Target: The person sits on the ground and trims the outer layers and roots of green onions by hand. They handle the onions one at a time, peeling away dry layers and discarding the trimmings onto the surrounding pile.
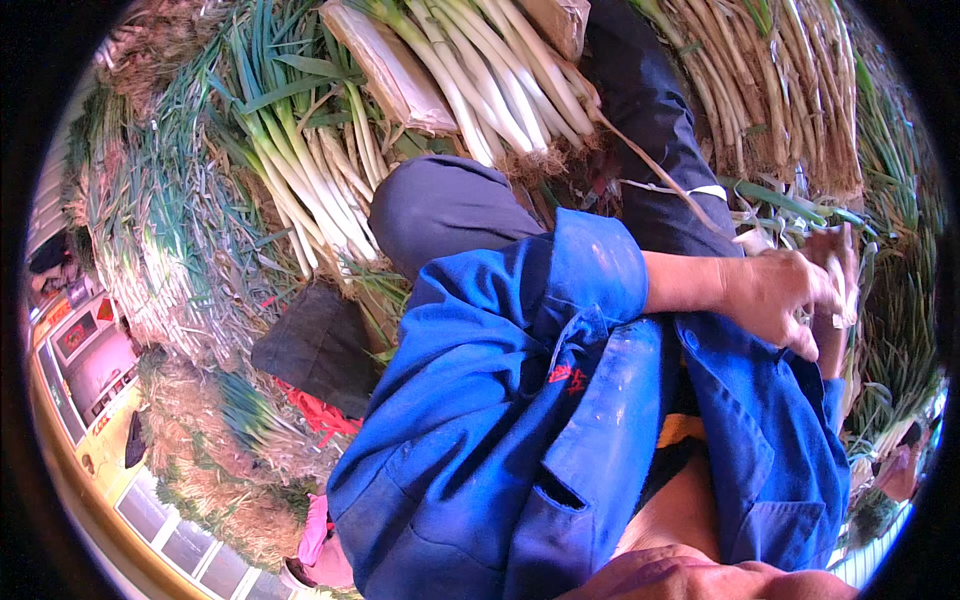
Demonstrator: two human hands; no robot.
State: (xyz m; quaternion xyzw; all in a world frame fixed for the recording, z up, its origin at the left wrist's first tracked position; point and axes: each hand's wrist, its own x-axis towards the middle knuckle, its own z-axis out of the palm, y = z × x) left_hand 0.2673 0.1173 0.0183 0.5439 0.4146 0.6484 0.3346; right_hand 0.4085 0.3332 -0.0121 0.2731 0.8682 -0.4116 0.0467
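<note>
My left hand (780, 295) reaches out of a rolled blue sleeve (590, 270) to the right and is closed over my right hand (838, 265). Both hands meet on a thin green onion stalk (866, 275) that runs up and down past the fingers. Something small and white shows between the fingers, too small to make out. My right forearm is mostly hidden behind the blue jacket (480, 420). My knee in dark trousers (440, 205) lies just left of the hands.
Bundles of white-stalked green onions (480, 80) lie ahead, with more (300, 170) to the left and a brown, rooty bundle (780, 90) at upper right. A pale strip (650, 165) crosses my leg. A black cloth (320, 345) and red string (320, 415) lie left. Another person (900, 470) is at far right.
</note>
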